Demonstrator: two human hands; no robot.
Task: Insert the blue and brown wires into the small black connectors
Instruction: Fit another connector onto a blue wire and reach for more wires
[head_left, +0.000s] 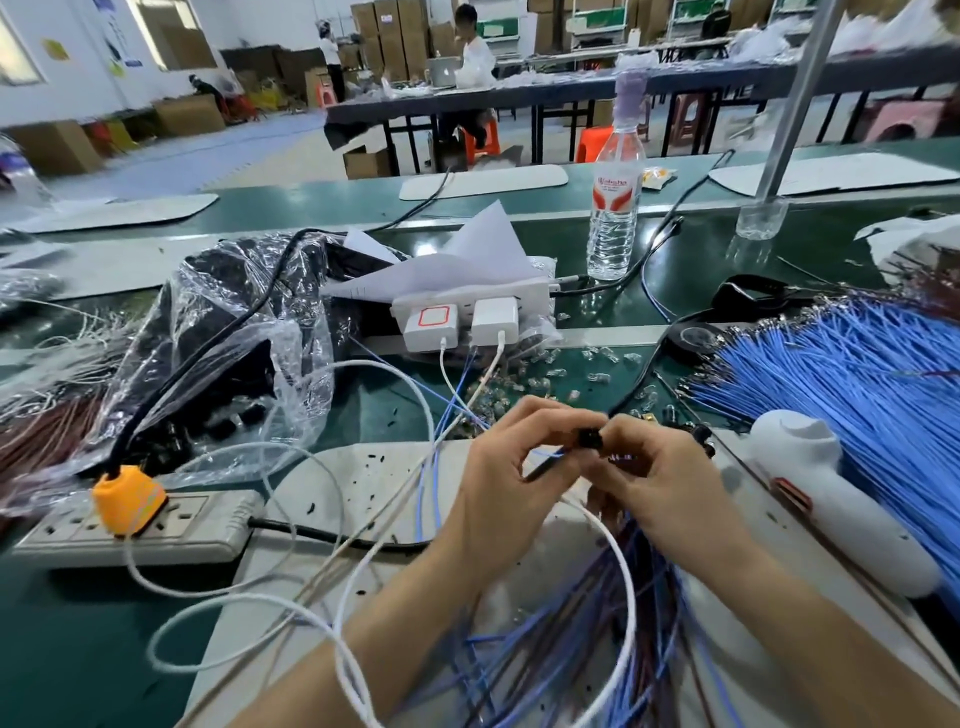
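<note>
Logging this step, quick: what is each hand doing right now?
Left hand: pinches a blue wire.
Right hand: pinches the small black connector.

Power strip (208, 514) left, wire bundle (857, 374) right.

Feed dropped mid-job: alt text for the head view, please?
The right hand pinches a small black connector while the left hand holds a blue wire to it. A sheaf of blue wires fans out at right; a power strip lies left.
</note>
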